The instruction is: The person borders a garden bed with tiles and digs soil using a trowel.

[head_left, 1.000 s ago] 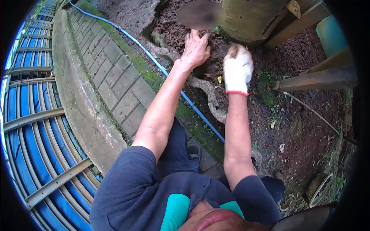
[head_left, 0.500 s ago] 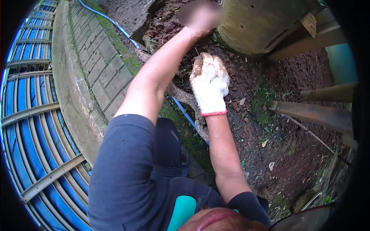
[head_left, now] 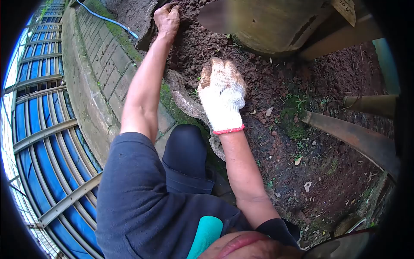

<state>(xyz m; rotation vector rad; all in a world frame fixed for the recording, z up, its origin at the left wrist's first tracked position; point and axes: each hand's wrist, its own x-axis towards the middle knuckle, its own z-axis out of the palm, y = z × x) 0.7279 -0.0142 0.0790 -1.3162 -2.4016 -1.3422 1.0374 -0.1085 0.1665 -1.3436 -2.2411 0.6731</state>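
My left hand (head_left: pixel 167 20) is bare and lies over the dark soil (head_left: pixel 194 47) at the top, beside a raised rough edge. Its fingers are curled in, and whatever they may hold is hidden. My right hand (head_left: pixel 222 90) wears a white knit glove with a red cuff, its finger ends brown with mud. Those gloved fingers are bent down together against the soil, their tips out of sight. A rough, root-like border (head_left: pixel 185 101) runs just left of the glove.
A large mossy cylindrical pot or trunk (head_left: pixel 276 28) stands at upper right, a paper tag (head_left: pixel 345 9) beside it. Long wooden or bamboo-like pieces (head_left: pixel 353 138) lie at right. Brick paving (head_left: pixel 105 64) and blue slatted panels (head_left: pixel 47 146) fill the left. A blue hose (head_left: pixel 105 18) crosses the top.
My left hand has moved left, from near the pot to the soil beside the raised edge. My gloved right hand shows slightly further left in view, still on the soil.
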